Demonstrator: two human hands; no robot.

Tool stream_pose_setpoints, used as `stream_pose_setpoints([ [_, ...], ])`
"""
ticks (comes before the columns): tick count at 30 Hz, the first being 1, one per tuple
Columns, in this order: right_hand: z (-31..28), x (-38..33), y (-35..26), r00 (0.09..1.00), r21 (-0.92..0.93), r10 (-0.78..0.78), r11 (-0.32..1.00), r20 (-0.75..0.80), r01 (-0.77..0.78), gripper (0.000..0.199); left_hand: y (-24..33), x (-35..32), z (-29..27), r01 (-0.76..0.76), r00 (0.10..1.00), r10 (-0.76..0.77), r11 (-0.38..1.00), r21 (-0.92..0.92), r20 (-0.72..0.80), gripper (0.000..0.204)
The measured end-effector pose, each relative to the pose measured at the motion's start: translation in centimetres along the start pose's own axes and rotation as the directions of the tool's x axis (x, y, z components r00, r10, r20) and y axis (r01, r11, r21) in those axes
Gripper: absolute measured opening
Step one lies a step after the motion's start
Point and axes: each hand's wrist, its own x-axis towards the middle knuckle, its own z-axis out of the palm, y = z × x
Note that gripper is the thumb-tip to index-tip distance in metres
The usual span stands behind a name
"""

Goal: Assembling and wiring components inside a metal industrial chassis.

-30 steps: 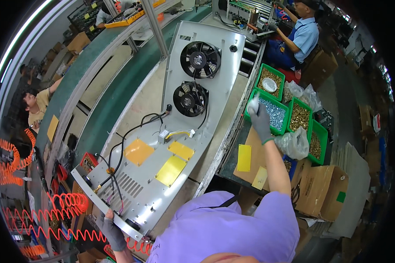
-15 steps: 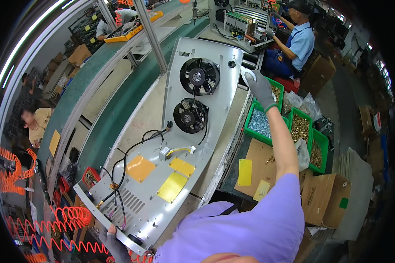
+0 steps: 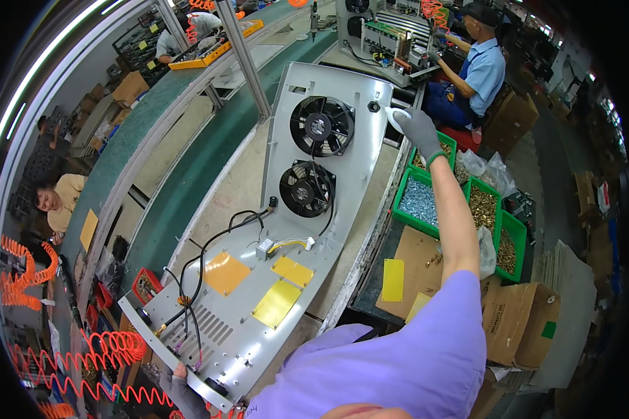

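1. Head view, the main thing is a long grey metal panel [image 3: 356, 155], laid at a slant in the middle of the scene, near end to the left, far end to the right
2. Left hand [image 3: 179, 392], in a grey glove, is at the panel's near-left end with a bare fingertip touching the rim; the rest is partly hidden, so can't tell if it's really clamped on
3. Right hand [image 3: 422, 133], also grey-gloved, is closed around a small white thing [image 3: 398, 117] right by the panel's far-right corner, just beside a black round fitting [image 3: 374, 107]; too small to say what it is
4. So the two hands are well apart, one at each end
5. On the panel: two black fans [image 3: 320, 126] toward the far end, a black cable [image 3: 272, 203] snaking to the near-left end, a little grey block [image 3: 265, 248] with yellow wires, plus an orange sheet [image 3: 226, 273] and two yellow sheets [image 3: 275, 304]
6. Over on the right, green bins [image 3: 416, 222] full of silvery and brassy bits, then a cardboard box [image 3: 517, 325] nearer
7. Far right there's a co-worker [image 3: 483, 73] in a light blue shirt, and red coiled hoses [image 3: 112, 347] hang near left
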Motion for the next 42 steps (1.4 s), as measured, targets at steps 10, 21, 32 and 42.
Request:
stream_pose_setpoints([
  [10, -1.5, 2.8, -0.4, 0.971, 0.214, 0.126, 0.962, 0.204, -0.170, 0.042, 0.0, 0.1, -0.3, 0.014, 1.000, -0.015, 1.000, 0.015, 0.008, 0.026],
  [21, -1.3, 3.8, -0.3, 0.990, 0.127, 0.031, 0.991, 0.137, -0.049, 0.043, -0.4, 0.1, -0.4, 0.002, 1.000, -0.002, 1.000, 0.007, -0.016, 0.024],
  [32, -1.9, 2.5, 0.2, 0.990, 0.105, 0.066, 0.991, 0.124, -0.079, 0.044, -0.1, 0.2, -0.2, 0.026, 0.999, -0.026, 1.000, -0.002, -0.038, 0.021],
  [42, 0.0, 0.6, 0.7, 0.999, 0.108, -0.043, 0.993, -0.020, 0.045, 0.049, -0.2, 0.0, -0.1, 0.009, 0.999, -0.010, 1.000, -0.020, -0.038, 0.025],
])
